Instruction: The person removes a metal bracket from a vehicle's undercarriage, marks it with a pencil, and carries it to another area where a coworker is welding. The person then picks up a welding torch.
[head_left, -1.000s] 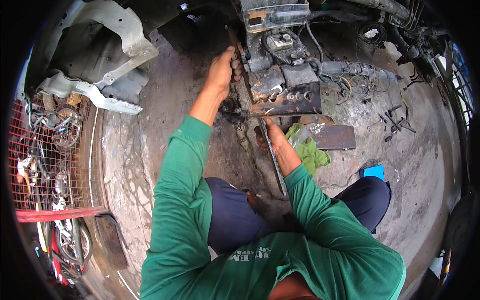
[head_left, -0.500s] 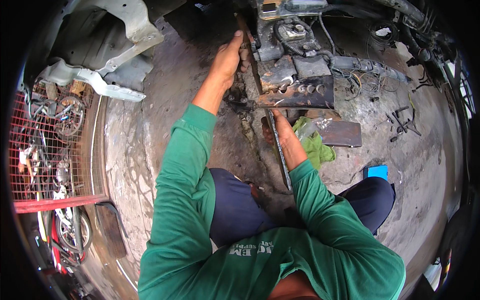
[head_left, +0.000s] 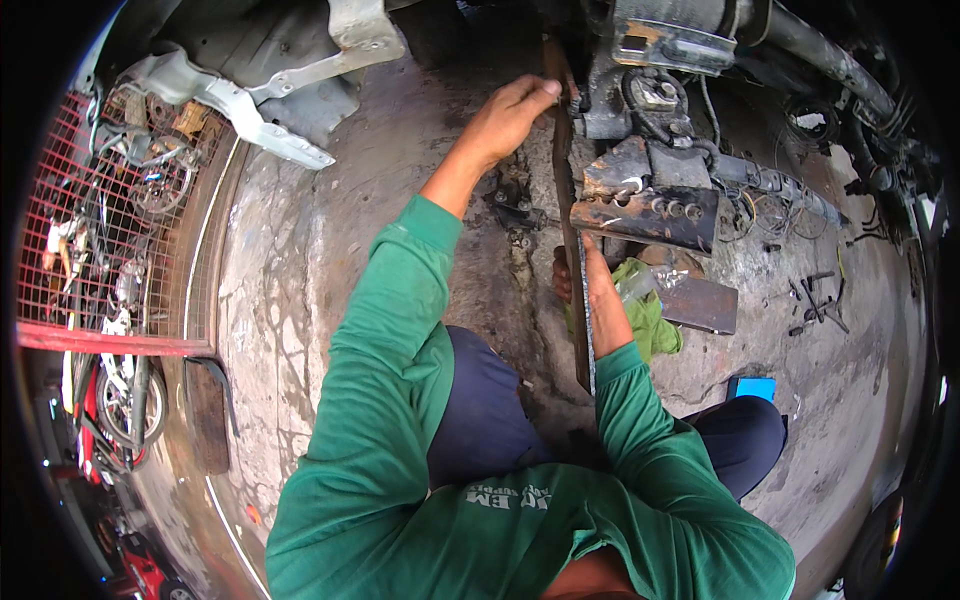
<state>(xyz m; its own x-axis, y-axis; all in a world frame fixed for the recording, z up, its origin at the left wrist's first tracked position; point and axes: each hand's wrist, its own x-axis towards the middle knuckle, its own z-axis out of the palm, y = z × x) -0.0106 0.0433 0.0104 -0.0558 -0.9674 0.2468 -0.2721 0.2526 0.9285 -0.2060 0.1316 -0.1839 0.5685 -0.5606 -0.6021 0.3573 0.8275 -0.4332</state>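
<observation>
A long flat metal bar (head_left: 580, 340) runs upright through the picture, beside a dark vehicle assembly (head_left: 650, 150) with a rusty, holed bracket (head_left: 645, 215). My left hand (head_left: 510, 120) is at the bar's upper part, fingertips drawn together at its edge; what they pinch is too small to make out. My right hand (head_left: 592, 272) is wrapped round the bar below the bracket, its fingers partly hidden behind it. Dark metal parts (head_left: 515, 205) lie on the floor left of the bar. A green cloth (head_left: 660, 335) is just right of my right hand.
Pale bent body panels (head_left: 280, 130) hang upper left, above a red mesh cage (head_left: 120, 335) with bicycles. A dark plank (head_left: 700, 305), a blue box (head_left: 752, 388) and scattered tools (head_left: 815, 300) lie on the concrete at right. Pipes and wires (head_left: 840, 70) hang upper right.
The view has shifted, with the assembly now further right in it. My left hand has gone from wrapping the bar to fingertips at its edge, reaching further right. My right hand still grips the bar.
</observation>
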